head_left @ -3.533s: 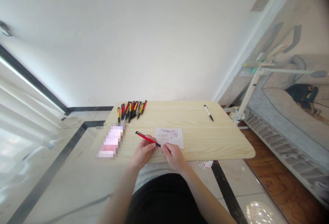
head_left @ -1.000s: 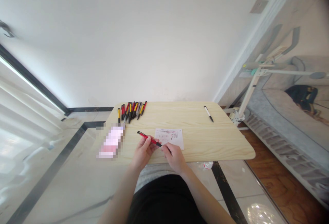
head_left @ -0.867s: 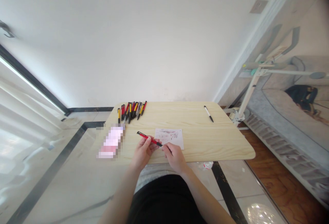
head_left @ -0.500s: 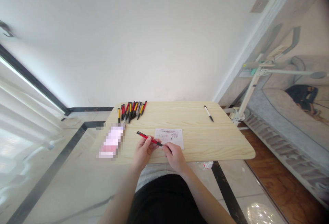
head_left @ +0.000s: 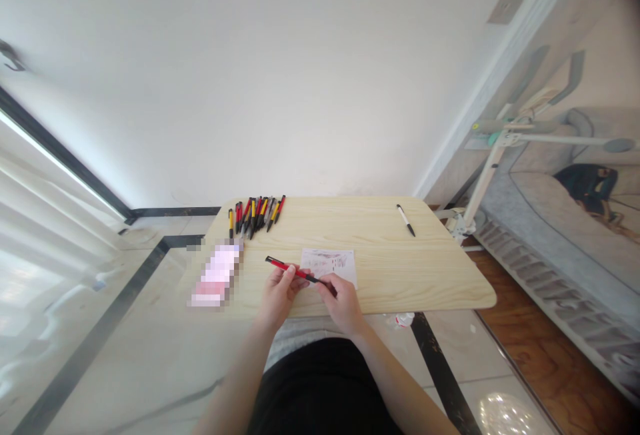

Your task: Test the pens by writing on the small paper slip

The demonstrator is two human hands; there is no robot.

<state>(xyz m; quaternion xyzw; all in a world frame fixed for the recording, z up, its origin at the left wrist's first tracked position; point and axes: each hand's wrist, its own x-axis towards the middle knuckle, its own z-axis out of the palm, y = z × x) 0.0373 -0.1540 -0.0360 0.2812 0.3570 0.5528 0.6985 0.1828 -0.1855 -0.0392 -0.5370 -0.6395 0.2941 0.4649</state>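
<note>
A red and black pen (head_left: pixel 279 264) is held slantwise between my two hands, above the near part of the table. My left hand (head_left: pixel 281 290) is closed around its red barrel, thumb on top. At the pen's black lower end, the fingers of my right hand (head_left: pixel 341 300) pinch the tip, which they partly hide. Just behind my hands lies a small white paper (head_left: pixel 330 262) with dark, reddish scribbles on it; my right hand covers its near edge.
On the pale wooden table (head_left: pixel 430 275), a pile of red, yellow, grey and black pens (head_left: pixel 255 215) lies back left. A white and black pen (head_left: pixel 406 220) is at the right. A pixelated pinkish rectangle (head_left: pixel 217 275) is at the left edge. The wall (head_left: pixel 320 88) stands behind.
My right fingers have shifted very slightly at the pen's black end. Otherwise the hands, the pen and the things on the table stay where they were.
</note>
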